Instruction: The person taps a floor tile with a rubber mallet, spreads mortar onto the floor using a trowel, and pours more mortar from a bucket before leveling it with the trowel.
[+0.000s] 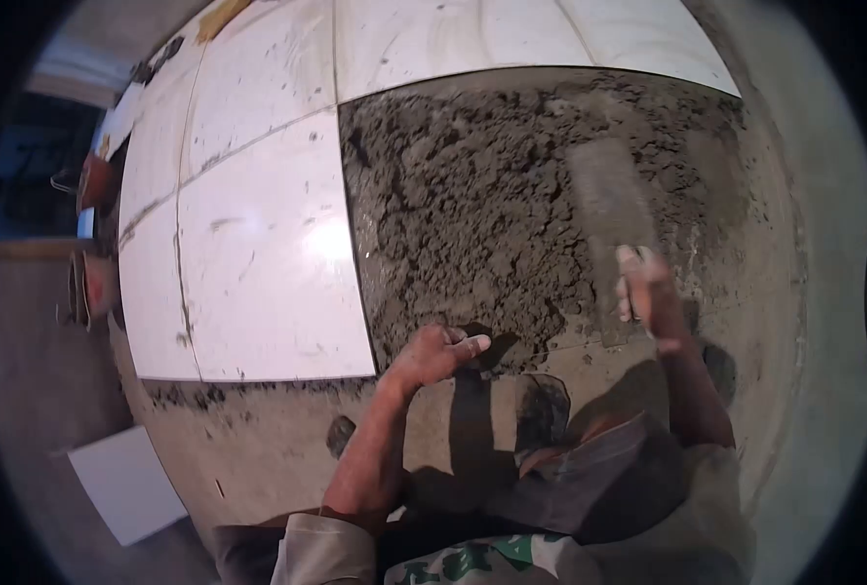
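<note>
Rough grey mortar (pixel 472 205) covers the floor in front of me, bordered by white tiles (pixel 258 253) on the left and at the top. My right hand (pixel 645 292) is closed on a flat trowel (pixel 609 195), which lies over the right part of the mortar and is blurred by motion. Near the mortar's front edge, my left hand (pixel 443 353) is closed, thumb pointing right; whether anything is inside it is hidden.
Two buckets (pixel 100 285) stand beyond the tiles at the far left. A loose white tile (pixel 129 485) lies at the lower left. My shoe (pixel 543 411) is just below the mortar. A wall (pixel 833 292) runs along the right.
</note>
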